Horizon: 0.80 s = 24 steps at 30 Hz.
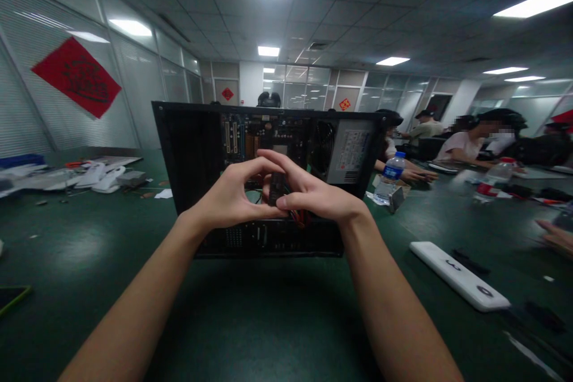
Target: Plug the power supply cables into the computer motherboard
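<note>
Under both hands spreads the smooth green table. Just beyond them the open computer case, thin black metal, looks heavy and rigid, best held by its frame; its boxy power supply sits past the right hand. That hand pinches a connector; the left hand curves to it, its grip unclear. Flexible-looking wires hang below the right hand. The small black connector, between both hands, seems light, hard plastic, best pinched by its sides.

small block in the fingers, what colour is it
Black or nearly so; the small block shows best in the head view.
</note>
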Each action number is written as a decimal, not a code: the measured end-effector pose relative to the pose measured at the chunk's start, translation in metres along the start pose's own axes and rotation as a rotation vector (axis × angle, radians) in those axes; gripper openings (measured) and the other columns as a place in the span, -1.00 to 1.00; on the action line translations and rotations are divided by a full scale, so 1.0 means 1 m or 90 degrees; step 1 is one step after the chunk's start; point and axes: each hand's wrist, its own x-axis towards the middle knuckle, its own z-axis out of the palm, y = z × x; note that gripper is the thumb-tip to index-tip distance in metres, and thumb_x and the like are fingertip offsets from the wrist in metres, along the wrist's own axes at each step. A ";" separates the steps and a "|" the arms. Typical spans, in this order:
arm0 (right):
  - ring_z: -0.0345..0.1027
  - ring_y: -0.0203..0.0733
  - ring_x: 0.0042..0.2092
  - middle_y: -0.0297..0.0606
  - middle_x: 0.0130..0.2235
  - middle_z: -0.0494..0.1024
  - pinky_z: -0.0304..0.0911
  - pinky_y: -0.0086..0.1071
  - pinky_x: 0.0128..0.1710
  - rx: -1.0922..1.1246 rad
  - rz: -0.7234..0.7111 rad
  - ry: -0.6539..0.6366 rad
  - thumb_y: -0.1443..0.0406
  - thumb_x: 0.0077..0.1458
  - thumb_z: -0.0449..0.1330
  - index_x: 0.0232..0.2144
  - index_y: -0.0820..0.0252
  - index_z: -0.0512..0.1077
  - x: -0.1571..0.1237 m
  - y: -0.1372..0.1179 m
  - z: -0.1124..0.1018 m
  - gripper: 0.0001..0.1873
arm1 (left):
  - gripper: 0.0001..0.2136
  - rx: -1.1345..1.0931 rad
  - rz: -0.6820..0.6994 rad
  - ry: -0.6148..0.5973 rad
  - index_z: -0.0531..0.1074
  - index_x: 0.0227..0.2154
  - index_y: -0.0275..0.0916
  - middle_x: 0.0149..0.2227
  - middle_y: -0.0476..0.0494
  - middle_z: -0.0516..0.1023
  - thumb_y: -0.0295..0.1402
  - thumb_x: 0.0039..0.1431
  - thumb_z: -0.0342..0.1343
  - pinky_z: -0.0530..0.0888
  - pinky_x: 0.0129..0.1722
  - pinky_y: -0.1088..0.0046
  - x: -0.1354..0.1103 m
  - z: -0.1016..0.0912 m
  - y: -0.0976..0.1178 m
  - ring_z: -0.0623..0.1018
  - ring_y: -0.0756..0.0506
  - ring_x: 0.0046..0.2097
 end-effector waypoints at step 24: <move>0.34 -0.22 -0.38 -0.43 -0.41 0.41 0.34 -0.27 -0.24 0.270 -0.176 -0.039 0.04 -0.12 0.28 0.41 0.09 -0.17 0.001 0.011 0.011 0.15 | -0.48 -0.031 0.078 0.165 0.46 -0.04 -0.20 -0.26 -0.07 0.58 -0.22 -0.09 0.44 0.54 -0.31 0.47 0.006 0.027 0.039 0.58 -0.02 -0.33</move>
